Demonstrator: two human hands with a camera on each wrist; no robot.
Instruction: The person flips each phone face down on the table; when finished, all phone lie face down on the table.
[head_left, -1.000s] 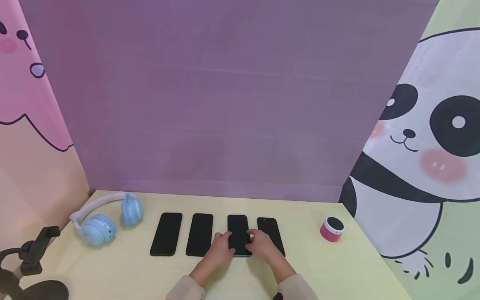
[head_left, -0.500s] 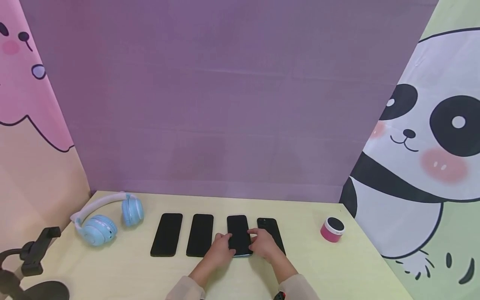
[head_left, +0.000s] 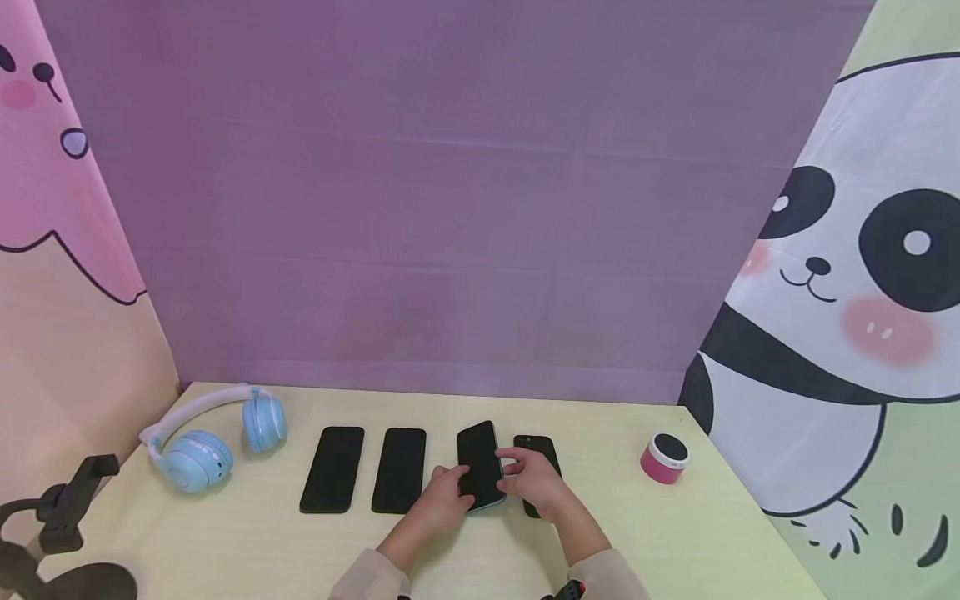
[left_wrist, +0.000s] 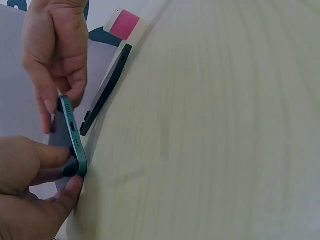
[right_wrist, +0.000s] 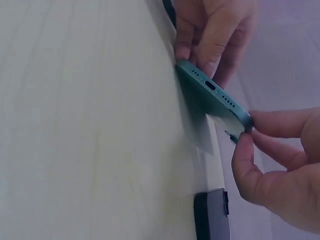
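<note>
Teal-edged phone (head_left: 480, 465), its back hidden, is pinched by both hands' fingers (head_left: 459, 477), tilted off the table (head_left: 675, 533).

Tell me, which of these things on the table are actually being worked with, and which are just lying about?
In use:
- teal-edged phone, tilted up off the table
- left hand and right hand, pinching its sides

Lying about:
- two phones on the left
- phone under the right hand
- blue headphones
- pink tub
- black stand

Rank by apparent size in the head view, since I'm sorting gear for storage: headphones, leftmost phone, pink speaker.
1. headphones
2. leftmost phone
3. pink speaker
All lie about equally far from the camera, so the order looks reliable.
</note>
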